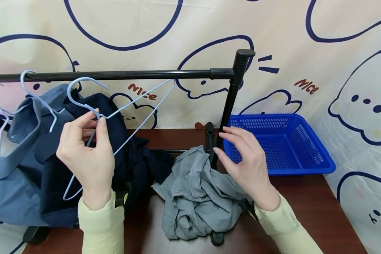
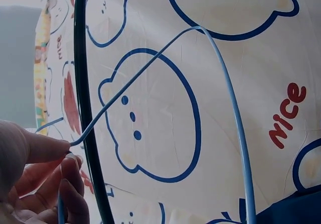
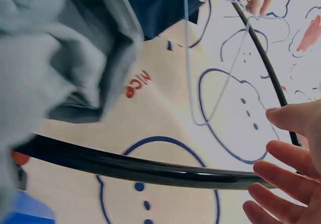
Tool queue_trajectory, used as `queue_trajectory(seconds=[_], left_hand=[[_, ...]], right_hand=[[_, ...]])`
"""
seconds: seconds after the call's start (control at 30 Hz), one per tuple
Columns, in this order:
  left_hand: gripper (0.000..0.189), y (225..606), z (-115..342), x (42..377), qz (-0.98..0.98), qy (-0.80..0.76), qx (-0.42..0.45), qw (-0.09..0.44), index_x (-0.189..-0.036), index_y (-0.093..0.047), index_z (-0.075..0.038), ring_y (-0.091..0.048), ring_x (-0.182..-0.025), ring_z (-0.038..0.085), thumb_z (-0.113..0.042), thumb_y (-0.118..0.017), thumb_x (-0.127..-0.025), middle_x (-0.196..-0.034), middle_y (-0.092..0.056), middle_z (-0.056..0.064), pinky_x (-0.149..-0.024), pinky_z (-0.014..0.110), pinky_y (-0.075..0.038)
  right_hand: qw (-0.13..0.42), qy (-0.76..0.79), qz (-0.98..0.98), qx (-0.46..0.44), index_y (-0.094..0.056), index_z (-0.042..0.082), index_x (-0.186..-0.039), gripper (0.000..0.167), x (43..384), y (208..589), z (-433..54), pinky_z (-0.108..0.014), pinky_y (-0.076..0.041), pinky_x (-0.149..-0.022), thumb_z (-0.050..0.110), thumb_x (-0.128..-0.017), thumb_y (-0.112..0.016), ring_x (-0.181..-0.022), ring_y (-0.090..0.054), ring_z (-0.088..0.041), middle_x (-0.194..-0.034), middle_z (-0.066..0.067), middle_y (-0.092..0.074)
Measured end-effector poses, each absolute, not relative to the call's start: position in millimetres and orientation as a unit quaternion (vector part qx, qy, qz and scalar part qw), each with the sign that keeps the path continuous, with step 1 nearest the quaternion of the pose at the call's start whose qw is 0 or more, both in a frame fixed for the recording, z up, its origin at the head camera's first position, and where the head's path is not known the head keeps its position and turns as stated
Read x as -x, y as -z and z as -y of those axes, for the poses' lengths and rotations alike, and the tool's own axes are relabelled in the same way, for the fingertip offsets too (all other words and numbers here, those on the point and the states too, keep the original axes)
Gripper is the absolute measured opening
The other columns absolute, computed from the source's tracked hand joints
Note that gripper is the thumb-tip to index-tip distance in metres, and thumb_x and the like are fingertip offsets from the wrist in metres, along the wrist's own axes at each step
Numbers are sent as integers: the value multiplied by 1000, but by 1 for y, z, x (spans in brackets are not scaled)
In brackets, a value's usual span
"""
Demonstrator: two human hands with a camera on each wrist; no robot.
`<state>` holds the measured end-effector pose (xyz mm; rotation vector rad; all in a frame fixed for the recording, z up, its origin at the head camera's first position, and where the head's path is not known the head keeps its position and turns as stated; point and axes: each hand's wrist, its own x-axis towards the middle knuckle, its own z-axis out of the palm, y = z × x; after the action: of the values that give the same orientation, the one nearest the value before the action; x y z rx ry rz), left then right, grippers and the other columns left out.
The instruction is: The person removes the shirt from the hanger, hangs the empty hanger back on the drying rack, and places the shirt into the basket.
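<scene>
My left hand (image 1: 90,151) pinches a light-blue wire hanger (image 1: 143,93) at the base of its hook, and the left wrist view shows the same hanger (image 2: 233,103) reaching out from thumb and fingertips. No garment is on this hanger; its hook overlaps the area just below the black rail (image 1: 130,74). My right hand (image 1: 246,160) is held in the air with fingers spread and nothing in them. Below and left of it lies a crumpled grey garment (image 1: 200,197), seen close in the right wrist view as grey cloth (image 3: 55,58).
Dark navy (image 1: 108,106) and blue-grey garments (image 1: 16,197) hang at the left, with another hanger (image 1: 35,93) hooked on the rail. The rack's upright post (image 1: 230,102) stands between the grey garment and a blue plastic basket (image 1: 328,165) on the brown table (image 1: 317,211).
</scene>
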<state>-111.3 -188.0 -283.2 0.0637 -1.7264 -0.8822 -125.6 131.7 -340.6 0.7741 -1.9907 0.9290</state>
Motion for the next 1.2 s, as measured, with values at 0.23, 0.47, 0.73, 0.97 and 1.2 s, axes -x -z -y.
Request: queue_trajectory(seconds=[0.23,0.47,0.73,0.97,1.2], left_hand=[[23,283,189,113,735,373,-34,566,-112,-77,-3,-55,-78,0,-20,-71,-97,-94,-69,11,-73,18,-45],[23,282,190,113,734,371,-41,568,-111,-77,-3,-56,-77,-1,-20,-71,-97,-94,-69,6,-73,18,-45],[22,280,191,113,733,370,-42,570,-110,-78,-3,-56,-78,-2,-20,-72,-97,-94,-69,4,-73,17,-45],[22,275,193,115,732,363,-50,574,-110,-78,-5,-56,-77,-3,-20,-72,-96,-92,-67,-4,-72,17,-45],[22,266,194,120,727,359,-58,583,-109,-79,-7,-58,-81,-2,-23,-72,-96,-93,-65,-14,-74,17,-46]], right_hand=[[431,-339,753,-364,-70,0,-125,40,133,303,-119,-48,-38,-109,28,-97,-71,-133,-50,-36,-138,-15,-60],[470,-329,714,-402,-64,-4,-131,50,141,254,-95,-49,-33,-113,8,-85,-81,-138,-45,-36,-142,-20,-56],[480,-263,731,-407,-63,-4,-133,45,165,221,-74,-43,-26,-117,17,-94,-75,-139,-43,-35,-140,-22,-57],[478,-238,771,-348,-69,3,-130,37,186,217,-60,-38,-31,-110,28,-104,-61,-123,-55,-28,-127,-11,-68],[497,-262,755,-337,-75,7,-123,29,193,219,-54,-39,-35,-100,24,-105,-59,-105,-59,-26,-114,-7,-73]])
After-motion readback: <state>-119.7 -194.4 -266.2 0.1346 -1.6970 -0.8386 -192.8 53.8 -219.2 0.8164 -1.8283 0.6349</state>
